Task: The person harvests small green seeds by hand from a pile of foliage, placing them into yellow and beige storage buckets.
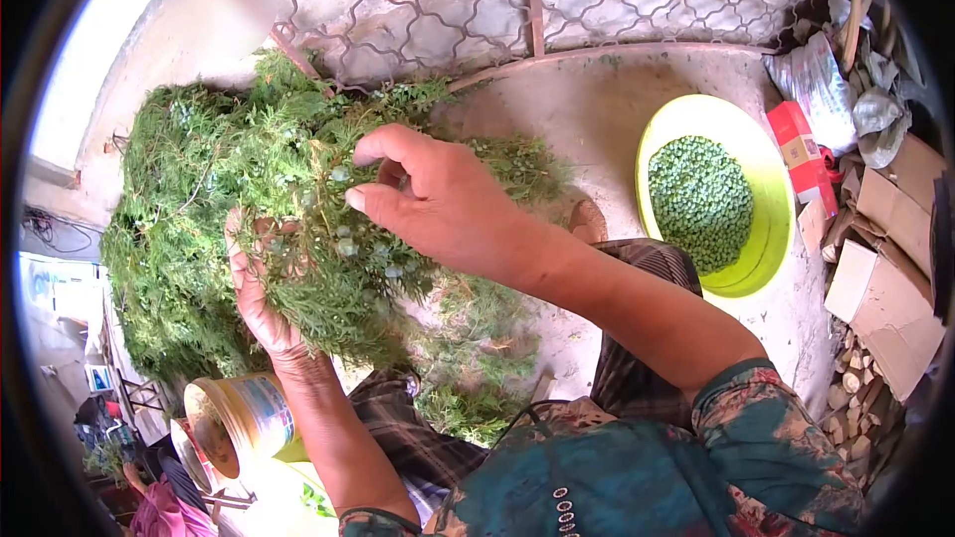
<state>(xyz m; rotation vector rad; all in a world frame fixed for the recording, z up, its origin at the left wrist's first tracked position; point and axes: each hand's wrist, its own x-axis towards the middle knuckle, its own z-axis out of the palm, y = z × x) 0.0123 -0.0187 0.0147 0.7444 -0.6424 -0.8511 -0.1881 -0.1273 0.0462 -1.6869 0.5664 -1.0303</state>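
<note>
My left hand [261,283] is wrapped around a leafy conifer branch [328,313] that carries pale blue-green cones [346,247]. Foliage covers part of its fingers. Just above that branch is my right hand [428,199], its thumb and forefinger apart beside the cones, with nothing visible between them. Its other fingers are curled, and I cannot see inside them. Behind both hands rises a big heap of cut conifer branches [184,189]. To the right, a yellow-green basin [741,283] holds many small green cones [701,204].
Loose sprigs [482,338] lie on the concrete floor between my knees. A wire mesh fence [428,0] runs behind the heap. A bucket [254,418] lies tipped at lower left. Along the right are a red box [804,164], cardboard [880,288] and cut wood [851,388].
</note>
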